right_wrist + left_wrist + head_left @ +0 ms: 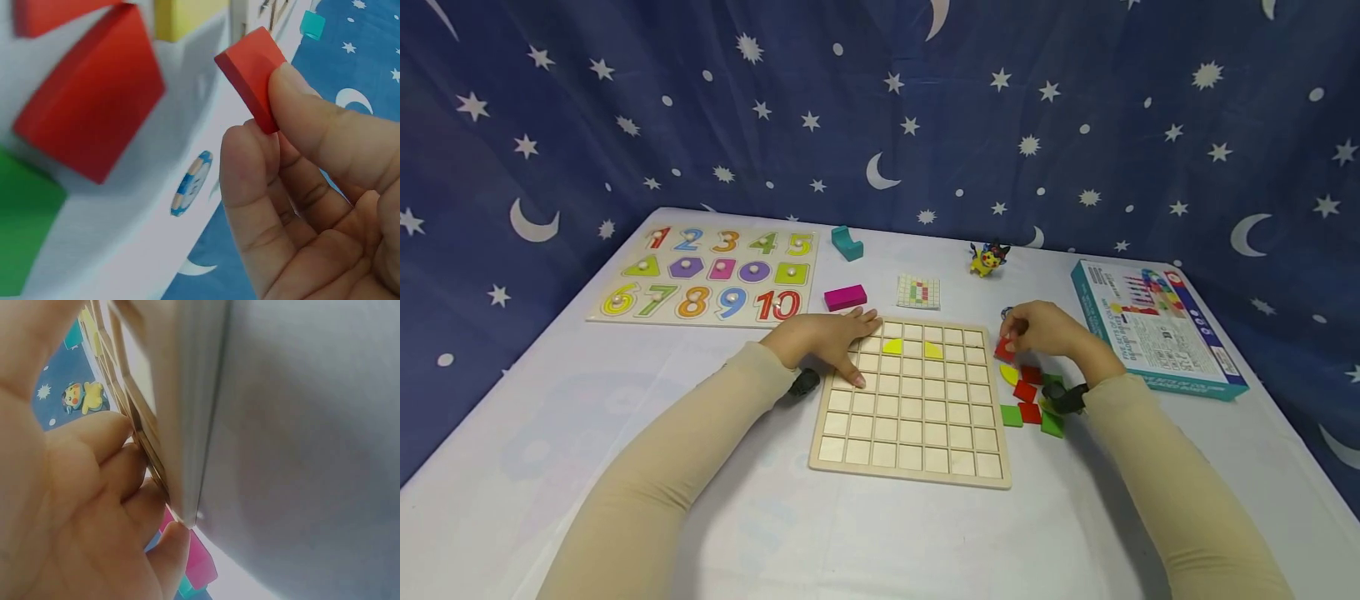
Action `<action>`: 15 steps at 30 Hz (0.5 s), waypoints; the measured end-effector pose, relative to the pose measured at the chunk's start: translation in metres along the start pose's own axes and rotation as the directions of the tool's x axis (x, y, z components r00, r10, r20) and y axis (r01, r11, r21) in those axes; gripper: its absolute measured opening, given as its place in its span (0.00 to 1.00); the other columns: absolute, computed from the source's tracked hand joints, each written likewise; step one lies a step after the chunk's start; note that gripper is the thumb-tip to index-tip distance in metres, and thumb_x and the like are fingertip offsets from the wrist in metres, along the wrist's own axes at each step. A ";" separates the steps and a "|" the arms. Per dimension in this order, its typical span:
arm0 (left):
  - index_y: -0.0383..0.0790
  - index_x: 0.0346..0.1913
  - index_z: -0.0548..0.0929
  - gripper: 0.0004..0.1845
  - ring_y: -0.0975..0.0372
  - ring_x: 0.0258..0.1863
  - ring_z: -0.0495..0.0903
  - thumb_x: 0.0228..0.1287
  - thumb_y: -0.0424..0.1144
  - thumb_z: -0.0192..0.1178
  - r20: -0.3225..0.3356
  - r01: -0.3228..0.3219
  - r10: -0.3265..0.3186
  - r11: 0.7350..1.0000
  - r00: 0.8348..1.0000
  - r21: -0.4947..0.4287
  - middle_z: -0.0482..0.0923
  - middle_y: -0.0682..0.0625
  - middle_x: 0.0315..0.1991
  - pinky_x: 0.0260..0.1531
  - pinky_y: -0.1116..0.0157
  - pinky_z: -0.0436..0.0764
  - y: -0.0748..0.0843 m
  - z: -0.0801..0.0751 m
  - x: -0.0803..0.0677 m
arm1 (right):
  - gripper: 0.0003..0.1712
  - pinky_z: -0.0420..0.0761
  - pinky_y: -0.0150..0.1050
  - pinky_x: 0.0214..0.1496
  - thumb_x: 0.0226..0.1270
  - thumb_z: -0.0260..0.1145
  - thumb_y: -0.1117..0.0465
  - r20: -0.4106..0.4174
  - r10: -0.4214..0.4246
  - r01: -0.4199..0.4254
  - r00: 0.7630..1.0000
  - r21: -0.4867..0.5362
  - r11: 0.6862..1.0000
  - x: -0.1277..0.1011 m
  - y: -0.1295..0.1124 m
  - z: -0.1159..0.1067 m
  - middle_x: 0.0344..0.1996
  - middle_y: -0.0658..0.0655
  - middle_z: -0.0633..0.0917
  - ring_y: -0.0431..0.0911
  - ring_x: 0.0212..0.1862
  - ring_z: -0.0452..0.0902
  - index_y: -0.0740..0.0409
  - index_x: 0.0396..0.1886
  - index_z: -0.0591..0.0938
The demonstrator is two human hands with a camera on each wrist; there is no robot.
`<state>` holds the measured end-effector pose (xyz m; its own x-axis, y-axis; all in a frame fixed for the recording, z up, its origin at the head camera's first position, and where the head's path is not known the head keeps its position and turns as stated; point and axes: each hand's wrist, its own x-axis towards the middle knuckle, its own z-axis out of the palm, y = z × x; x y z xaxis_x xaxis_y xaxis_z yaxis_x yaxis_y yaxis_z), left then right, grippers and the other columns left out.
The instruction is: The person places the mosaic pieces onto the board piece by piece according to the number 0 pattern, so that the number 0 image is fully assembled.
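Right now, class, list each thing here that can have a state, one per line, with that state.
Grid board: flat on the table, two yellow pieces seated, other cells empty.
Red tile: lifted, pinched by the right hand.
Left hand: resting on the board's corner.
Number puzzle: complete.
Game box: closed.

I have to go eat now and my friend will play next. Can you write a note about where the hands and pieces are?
Left hand: lies flat on the grid board, fingers straight along its left edge, steadying it.
Right hand: fingers pinch a red tile, lifted just right of the board.
Done: two yellow pieces sit in the board's second row.
Left: every other square is bare. Loose red, green and yellow tiles wait beside the board on the right. A small pattern card lies behind the board.
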<state>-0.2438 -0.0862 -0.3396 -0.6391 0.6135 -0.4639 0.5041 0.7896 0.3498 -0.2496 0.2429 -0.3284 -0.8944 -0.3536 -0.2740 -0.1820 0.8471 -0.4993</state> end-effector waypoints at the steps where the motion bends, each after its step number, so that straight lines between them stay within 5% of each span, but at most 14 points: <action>1: 0.42 0.73 0.42 0.57 0.53 0.73 0.30 0.48 0.55 0.67 0.001 0.000 0.000 1.000 1.000 0.003 0.33 0.46 0.74 0.70 0.53 0.39 0.000 0.000 0.000 | 0.06 0.69 0.35 0.32 0.54 0.67 0.69 -0.008 -0.004 0.004 1.000 0.002 1.000 0.000 -0.001 0.000 0.26 0.54 0.76 0.47 0.32 0.68 0.62 0.33 0.80; 15: 0.42 0.73 0.42 0.57 0.53 0.73 0.30 0.48 0.55 0.67 0.008 0.018 -0.018 1.000 1.000 0.002 0.33 0.47 0.74 0.70 0.53 0.40 0.003 -0.001 0.000 | 0.07 0.70 0.35 0.31 0.55 0.67 0.69 0.001 -0.039 0.039 0.999 0.037 0.999 0.021 -0.034 0.009 0.26 0.53 0.75 0.45 0.30 0.69 0.62 0.34 0.79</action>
<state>-0.2430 -0.0841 -0.3376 -0.6438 0.5987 -0.4765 0.4935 0.8008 0.3395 -0.2586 0.2031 -0.3242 -0.8863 -0.3868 -0.2547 -0.2015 0.8172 -0.5400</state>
